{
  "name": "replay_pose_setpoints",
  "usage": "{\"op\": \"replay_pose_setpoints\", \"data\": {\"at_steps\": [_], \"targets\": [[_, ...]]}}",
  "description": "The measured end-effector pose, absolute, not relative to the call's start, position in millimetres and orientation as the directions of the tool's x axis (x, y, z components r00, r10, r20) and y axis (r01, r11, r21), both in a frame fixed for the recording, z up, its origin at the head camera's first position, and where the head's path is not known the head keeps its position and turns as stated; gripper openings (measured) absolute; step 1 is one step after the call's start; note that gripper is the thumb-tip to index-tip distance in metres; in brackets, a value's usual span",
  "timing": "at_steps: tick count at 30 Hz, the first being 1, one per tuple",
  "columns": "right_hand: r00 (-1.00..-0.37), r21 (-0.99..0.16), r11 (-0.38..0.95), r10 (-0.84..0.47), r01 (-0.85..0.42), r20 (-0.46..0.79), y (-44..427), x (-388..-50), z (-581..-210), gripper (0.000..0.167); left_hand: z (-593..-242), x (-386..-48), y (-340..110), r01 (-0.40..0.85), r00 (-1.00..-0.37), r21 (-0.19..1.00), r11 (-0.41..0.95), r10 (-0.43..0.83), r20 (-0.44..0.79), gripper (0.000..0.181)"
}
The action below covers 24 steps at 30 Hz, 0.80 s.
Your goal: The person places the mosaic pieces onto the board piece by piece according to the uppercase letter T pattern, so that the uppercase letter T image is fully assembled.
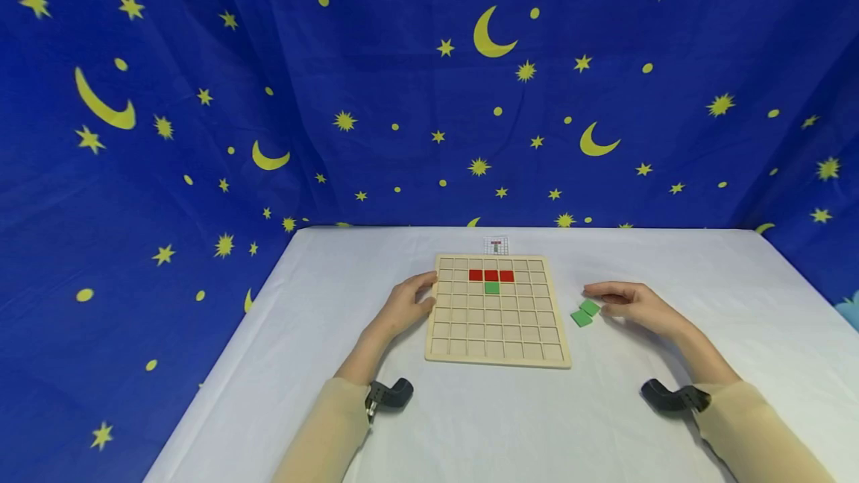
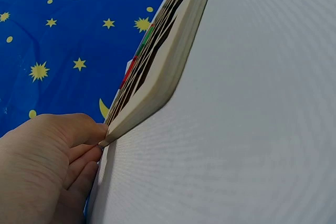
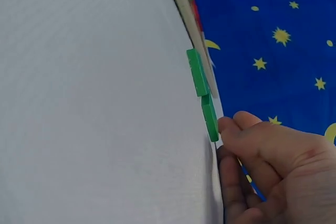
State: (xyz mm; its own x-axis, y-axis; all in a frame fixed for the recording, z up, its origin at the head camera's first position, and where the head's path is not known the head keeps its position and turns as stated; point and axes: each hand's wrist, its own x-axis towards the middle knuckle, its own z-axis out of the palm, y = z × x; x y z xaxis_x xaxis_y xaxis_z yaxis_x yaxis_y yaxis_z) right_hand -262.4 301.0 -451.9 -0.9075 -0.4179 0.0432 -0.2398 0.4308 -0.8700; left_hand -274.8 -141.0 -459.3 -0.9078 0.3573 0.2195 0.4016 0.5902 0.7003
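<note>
A light wooden grid board [image 1: 463,326] lies on the table, with three red tiles [image 1: 491,276] in a row and one green tile [image 1: 492,288] below the middle one. My left hand [image 1: 403,308] grips the board's left edge; in the left wrist view, the thumb and fingers of this hand [image 2: 47,166] meet at that rim. To the right of the board, two loose green tiles [image 1: 582,317] lie touching or overlapping. My right hand [image 1: 637,308] is beside them, fingers relaxed and bent, thumb close to the nearer tile [image 3: 210,119]; whether it touches cannot be told.
Behind the board lies a small pattern card [image 1: 496,246] with a printed red and green T shape. A white cloth [image 1: 510,423] covers the table. Blue curtains [image 1: 403,80] with yellow stars and moons stand behind and at the sides. Each wrist carries a black camera mount [image 1: 392,393].
</note>
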Motion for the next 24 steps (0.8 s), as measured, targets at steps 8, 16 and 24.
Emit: {"op": "replay_pose_setpoints", "data": {"at_steps": [8,16,24], "targets": [[-0.919,-0.819,0.509,-0.392,-0.265,0.054,300.5,-261.2,-457.7,0.037,-460.1,-275.9,-140.5,0.394,-0.911,0.703,0.593,0.353,0.213,0.05],[-0.927,-0.797,0.541,-0.371,-0.269,0.061,298.7,-259.3,-459.1,0.034,-459.6,-276.6,-139.7,0.376,-0.918,0.709,0.597,0.342,0.199,0.051],[-0.932,-0.777,0.573,-0.36,-0.259,0.045,297.0,-258.4,-459.1,0.037,-459.2,-275.7,-139.8,0.373,-0.92,0.704,0.604,0.338,0.198,0.05]]}}
